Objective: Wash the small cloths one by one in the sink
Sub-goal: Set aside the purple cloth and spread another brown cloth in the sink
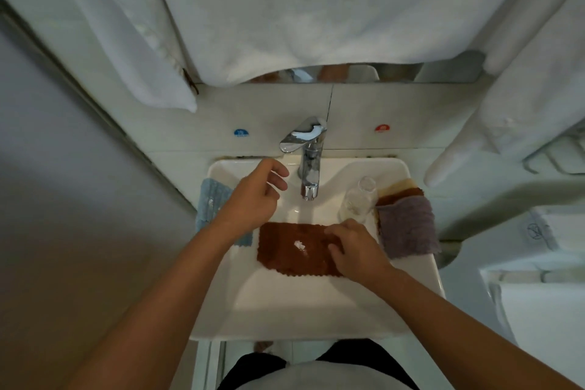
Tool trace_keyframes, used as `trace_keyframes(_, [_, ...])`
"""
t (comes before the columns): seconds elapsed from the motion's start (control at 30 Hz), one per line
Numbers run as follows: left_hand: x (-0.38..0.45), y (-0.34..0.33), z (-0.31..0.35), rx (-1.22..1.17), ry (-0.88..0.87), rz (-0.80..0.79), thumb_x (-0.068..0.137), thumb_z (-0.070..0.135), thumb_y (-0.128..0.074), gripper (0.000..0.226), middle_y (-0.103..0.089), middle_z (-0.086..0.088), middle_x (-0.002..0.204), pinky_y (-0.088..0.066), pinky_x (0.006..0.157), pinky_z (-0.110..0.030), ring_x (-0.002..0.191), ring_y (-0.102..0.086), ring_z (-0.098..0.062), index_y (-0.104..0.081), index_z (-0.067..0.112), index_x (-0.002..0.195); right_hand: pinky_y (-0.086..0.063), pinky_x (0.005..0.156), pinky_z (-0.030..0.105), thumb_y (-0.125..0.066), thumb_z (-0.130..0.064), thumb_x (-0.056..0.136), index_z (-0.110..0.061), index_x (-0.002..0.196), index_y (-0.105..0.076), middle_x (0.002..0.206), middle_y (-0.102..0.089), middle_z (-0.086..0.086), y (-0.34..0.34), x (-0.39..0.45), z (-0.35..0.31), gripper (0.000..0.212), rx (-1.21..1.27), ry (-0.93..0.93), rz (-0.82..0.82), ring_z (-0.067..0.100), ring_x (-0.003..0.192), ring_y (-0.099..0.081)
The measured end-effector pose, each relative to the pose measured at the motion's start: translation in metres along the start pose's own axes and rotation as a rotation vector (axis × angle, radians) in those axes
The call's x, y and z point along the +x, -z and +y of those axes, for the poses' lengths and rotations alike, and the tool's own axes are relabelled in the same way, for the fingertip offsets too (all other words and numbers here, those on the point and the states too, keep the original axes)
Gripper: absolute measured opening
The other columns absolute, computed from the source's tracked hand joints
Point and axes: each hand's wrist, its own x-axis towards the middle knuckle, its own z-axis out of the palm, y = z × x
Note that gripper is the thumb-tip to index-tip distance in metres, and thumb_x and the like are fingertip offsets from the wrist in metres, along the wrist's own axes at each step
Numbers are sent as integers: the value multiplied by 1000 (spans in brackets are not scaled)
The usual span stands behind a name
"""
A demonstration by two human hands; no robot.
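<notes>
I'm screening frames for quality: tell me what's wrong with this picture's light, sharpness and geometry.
Head view: dim, flat light; glare on the tap; wide-angle bending of the sink edges and walls; soft focus throughout, the towel on top blurred; the brown cloth and both hands readable.

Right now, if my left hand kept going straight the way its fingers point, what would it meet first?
Most likely the tap. The left hand hovers above the sink, fingers loosely curled toward the tap's body under the lever. Depth is unclear, so it might pass just in front.
</notes>
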Motion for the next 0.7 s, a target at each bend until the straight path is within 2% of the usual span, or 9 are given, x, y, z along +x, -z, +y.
trace_keyframes(0.07, [6, 4, 9, -45, 38, -52, 84, -15, -43, 61, -68, 7, 100, -53, 70, -39, 84, -69, -18, -51, 43, 100, -48, 96, 36, -61, -18, 94, -17, 128, -66, 118, -58, 9, 4, 1, -3, 34, -9, 11, 9, 27, 112, -56])
trace_keyframes(0.13, [8, 8, 16, -68, 53, -59, 81, -17, -42, 60, -70, 3, 101, -53, 71, -42, 83, -71, -19, -50, 40, 99, -49, 95, 36, -61, -18, 94, -18, 126, -67, 116, -58, 8, 6, 2, -6, 32, -7, 23, 16, 27, 110, -57])
trace_keyframes(0.3, [12, 15, 33, -116, 17, -97, 80, -20, -45, 56, -68, -5, 106, -52, 71, -39, 83, -71, -21, -49, 31, 103, -48, 94, 35, -60, -16, 95, -19, 119, -69, 112, -58, 6, 7, 3, -7, 27, 18, 33, 45, 24, 107, -59])
trace_keyframes(0.43, [16, 16, 45, -282, 33, -103, 79, -24, -47, 49, -68, -6, 97, -54, 68, -33, 80, -69, -17, -51, 14, 110, -49, 92, 37, -60, -13, 93, -17, 116, -70, 110, -58, 7, 8, 3, -5, 26, 38, 36, 56, 26, 104, -59])
trace_keyframes(0.53, [18, 16, 48, -310, 54, -92, 80, -26, -47, 55, -67, -4, 93, -54, 70, -35, 81, -69, -19, -49, 2, 127, -50, 91, 38, -60, -14, 94, -18, 117, -69, 111, -58, 7, 8, 3, -5, 26, 47, 28, 58, 26, 104, -60])
trace_keyframes(0.7, [19, 15, 57, -342, 52, -68, 79, -28, -48, 55, -66, -8, 93, -54, 78, -44, 83, -69, -23, -49, -1, 126, -50, 92, 37, -61, -15, 95, -17, 120, -69, 111, -60, 7, 5, 4, -1, 26, 63, -1, 51, 25, 103, -61])
